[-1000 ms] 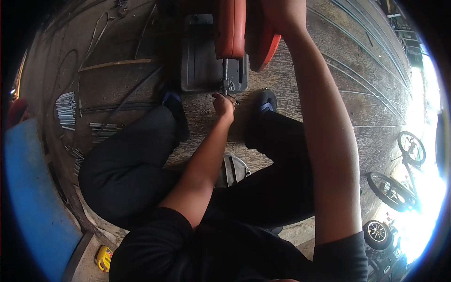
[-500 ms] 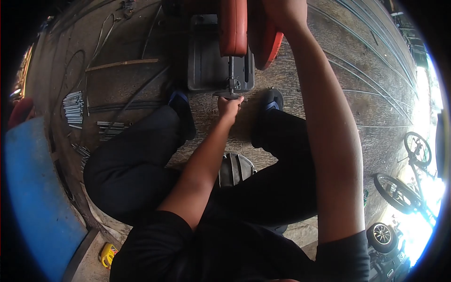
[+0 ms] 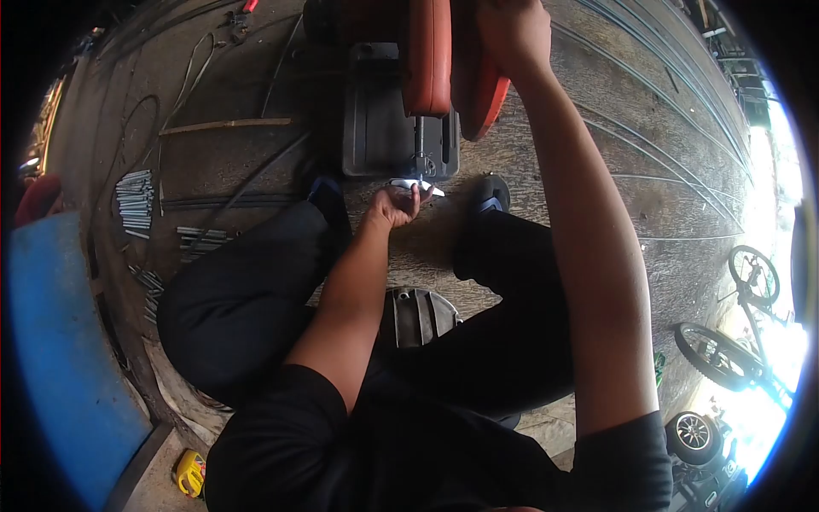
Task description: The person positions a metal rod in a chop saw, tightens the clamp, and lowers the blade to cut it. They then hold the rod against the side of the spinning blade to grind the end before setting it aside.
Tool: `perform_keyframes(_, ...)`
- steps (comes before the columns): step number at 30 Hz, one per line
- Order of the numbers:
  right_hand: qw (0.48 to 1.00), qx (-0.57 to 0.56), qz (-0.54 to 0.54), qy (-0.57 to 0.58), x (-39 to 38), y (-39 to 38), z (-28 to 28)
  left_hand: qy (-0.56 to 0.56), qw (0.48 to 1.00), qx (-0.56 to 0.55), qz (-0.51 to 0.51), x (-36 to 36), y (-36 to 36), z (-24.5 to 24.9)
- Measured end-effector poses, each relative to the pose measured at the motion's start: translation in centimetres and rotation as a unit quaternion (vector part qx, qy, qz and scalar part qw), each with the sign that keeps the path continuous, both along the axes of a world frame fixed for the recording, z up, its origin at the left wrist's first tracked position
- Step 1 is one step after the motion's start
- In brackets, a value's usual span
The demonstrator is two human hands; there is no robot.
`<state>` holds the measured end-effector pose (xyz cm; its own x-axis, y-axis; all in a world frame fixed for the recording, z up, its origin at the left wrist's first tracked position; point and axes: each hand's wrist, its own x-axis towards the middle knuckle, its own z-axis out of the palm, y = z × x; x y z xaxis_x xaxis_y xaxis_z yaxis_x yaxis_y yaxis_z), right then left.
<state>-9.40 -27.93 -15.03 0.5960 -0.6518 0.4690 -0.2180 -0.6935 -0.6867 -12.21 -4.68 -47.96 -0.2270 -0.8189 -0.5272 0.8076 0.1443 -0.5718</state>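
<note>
Since the earlier frame, the left hand [image 3: 391,207] has been drawn back a little from the clamp at the front of the chop saw [image 3: 375,128] and turned palm upward. A small bright metal piece [image 3: 420,186] is now seen at its fingertips, where before only the fingers against the clamp were seen. The right hand [image 3: 512,34] has been kept on the top of the saw's red guard [image 3: 426,51], at the upper centre of the frame.

The left grip is curled and pinched on the metal piece, which is held just below the front edge of the saw's dark base, in the centre of the upper half of the frame. The right grip is closed over the saw's head; the handle beneath it is hidden.

The saw is set on the floor [image 3: 597,171] between the person's two shoes [image 3: 490,192]. A round ribbed metal part [image 3: 414,316] is seen between the legs, near the middle of the frame. Short cut rods [image 3: 136,200] are laid in a bundle at the left, with a smaller bundle [image 3: 200,239] near them and a wooden strip [image 3: 226,125] above. Long thin rods [image 3: 657,128] are spread across the floor at the upper right. A blue panel [image 3: 60,358] fills the lower left, a yellow tape measure [image 3: 189,472] lies beside it, and a bicycle [image 3: 742,290] stands at the right edge.
</note>
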Motion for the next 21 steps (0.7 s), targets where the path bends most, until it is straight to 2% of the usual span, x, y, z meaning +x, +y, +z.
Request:
perform_keyframes(1, 1.000, 0.002, 0.008, -0.004, -0.2, 0.2, 0.3, 0.033, 0.999, -0.033, -0.019, 0.4, 0.0, 1.1)
perform_keyframes(2, 1.000, 0.004, 0.016, -0.006, -0.3, 0.3, 0.5, -0.026, 0.999, 0.029, -0.033, 0.4, -0.4, 2.1)
perform_keyframes(3, 1.000, 0.004, 0.015, -0.004, -0.2, 0.1, 0.2, -0.023, 0.999, 0.029, -0.035, 0.5, -0.6, 1.9)
perform_keyframes(6, 0.999, -0.004, 0.041, -0.035, 0.1, -0.5, -0.6, 0.095, 0.992, -0.048, -0.067, 1.0, -0.8, 1.0)
perform_keyframes(10, 0.999, -0.001, 0.020, -0.025, 0.1, -0.2, -0.2, 0.084, 0.991, -0.087, -0.053, 1.1, -0.2, 1.1)
perform_keyframes(13, 0.999, 0.014, 0.024, -0.022, -0.1, 0.0, -0.1, 0.037, 0.994, -0.076, -0.071, 2.1, 0.5, 0.8)
perform_keyframes(15, 0.999, 0.014, 0.019, -0.023, 0.1, -0.3, -0.2, 0.016, 0.986, -0.084, -0.143, 3.6, 0.7, 0.6)
perform_keyframes(16, 0.999, 0.004, 0.024, -0.037, 0.1, -0.3, -0.4, -0.081, 0.971, -0.013, -0.225, 4.1, 0.0, 1.2)
perform_keyframes(20, 0.999, 0.011, 0.026, -0.031, -0.3, 0.1, 0.0, -0.142, 0.949, 0.027, -0.281, 5.0, -0.3, 1.2)
perform_keyframes(21, 0.999, 0.013, 0.025, -0.032, -0.3, 0.2, 0.3, -0.162, 0.931, 0.047, -0.325, 4.6, -0.5, 1.2)
